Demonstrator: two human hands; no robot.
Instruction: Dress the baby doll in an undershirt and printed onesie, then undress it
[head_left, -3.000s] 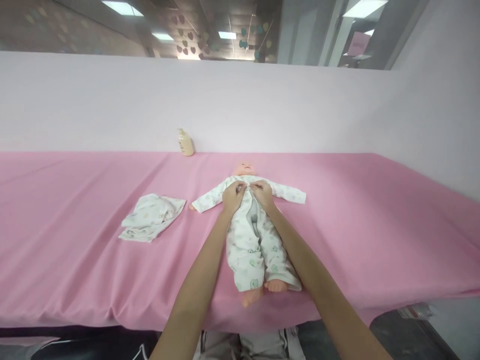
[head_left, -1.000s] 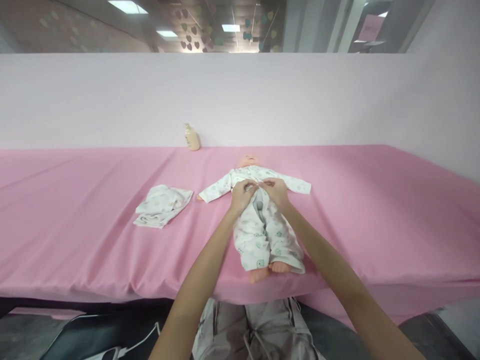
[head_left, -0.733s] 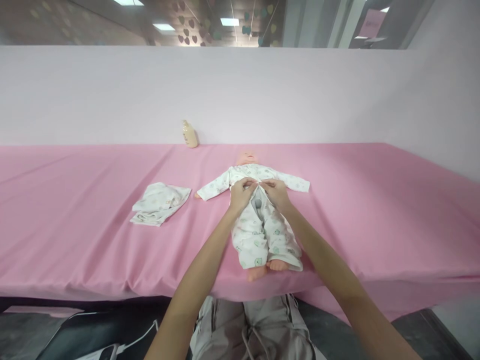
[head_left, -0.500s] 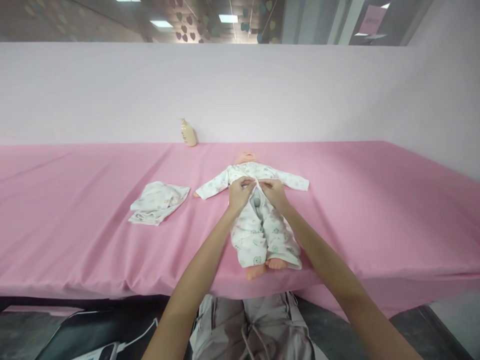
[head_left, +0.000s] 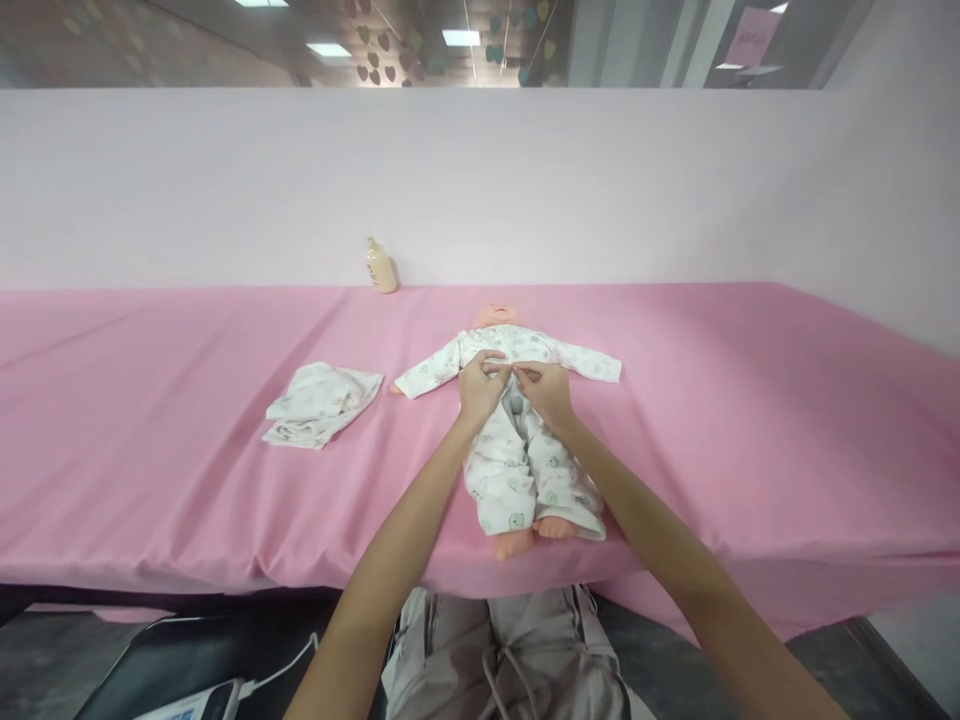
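A baby doll (head_left: 496, 314) lies on its back on the pink-covered table, arms spread and feet toward me. It wears a white printed baby top (head_left: 517, 345) and white baby trousers (head_left: 501, 480) with small green prints. At the doll's waist, my left hand (head_left: 482, 388) pinches the trousers' waistband from the left. My right hand (head_left: 546, 390) pinches the same waistband from the right, its fingertips close to those of the left. Below the hands, a gap at the crotch shows something grey. My fingers hide most of the waistband.
Folded white printed cloth (head_left: 322, 403) lies left of the doll. Against the wall at the back stands a cream pump bottle (head_left: 381, 268). The pink tablecloth (head_left: 712, 430) hangs over the front edge. A black chair seat (head_left: 217, 660) with a cabled device is below left.
Both hands stay at the waist. The waistband bit that stood up between my fingers now lies lower and flatter. The view has shifted slightly.
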